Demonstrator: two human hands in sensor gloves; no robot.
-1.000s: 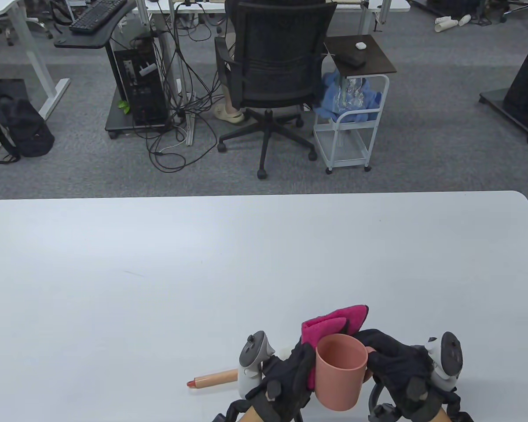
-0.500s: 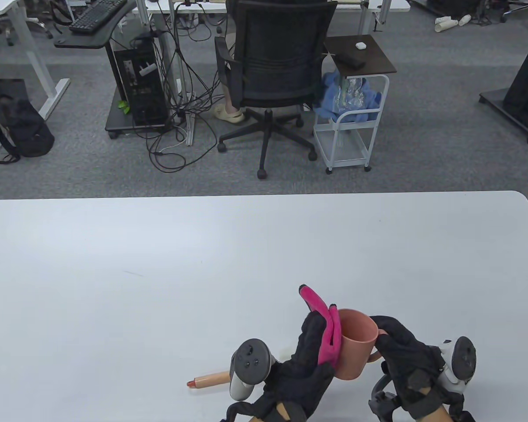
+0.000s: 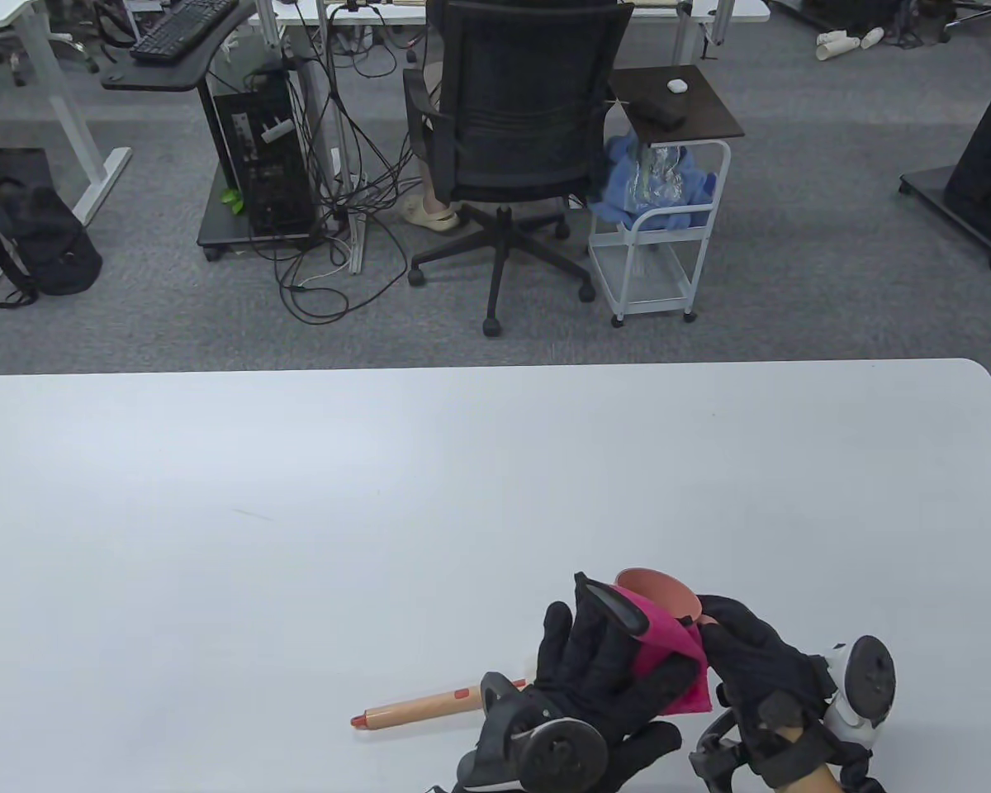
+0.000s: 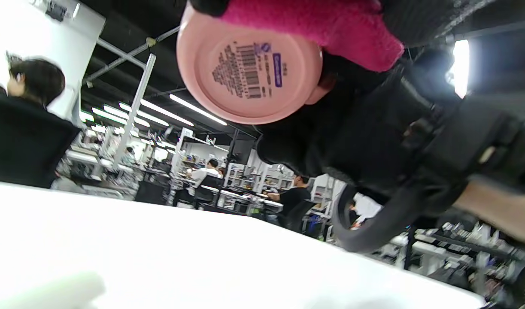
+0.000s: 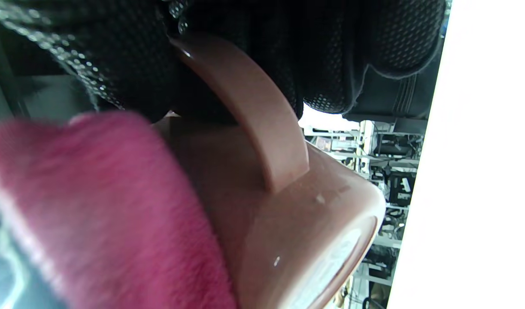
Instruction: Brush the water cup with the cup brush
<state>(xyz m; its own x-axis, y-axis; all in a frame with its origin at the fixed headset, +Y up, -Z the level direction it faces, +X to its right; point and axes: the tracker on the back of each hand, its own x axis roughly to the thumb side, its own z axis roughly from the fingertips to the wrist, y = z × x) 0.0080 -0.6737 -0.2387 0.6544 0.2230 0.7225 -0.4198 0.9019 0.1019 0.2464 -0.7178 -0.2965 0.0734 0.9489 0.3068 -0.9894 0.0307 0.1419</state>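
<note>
The pink water cup (image 3: 665, 591) is held off the white table (image 3: 297, 512) near its front edge. The right hand (image 3: 760, 669) grips its handle (image 5: 253, 111). The left hand (image 3: 603, 669) presses a magenta cloth (image 3: 669, 661) around the cup's wall. A wooden-handled cup brush (image 3: 417, 708) lies on the table, left of the hands. Beyond the table: grey carpet, an office chair (image 3: 512, 124) and a white cart (image 3: 656, 239) holding blue fabric.

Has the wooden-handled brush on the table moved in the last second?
No. The brush lies at the same spot on the table, red tip pointing left. More of its handle shows only because the left hand shifted right.
</note>
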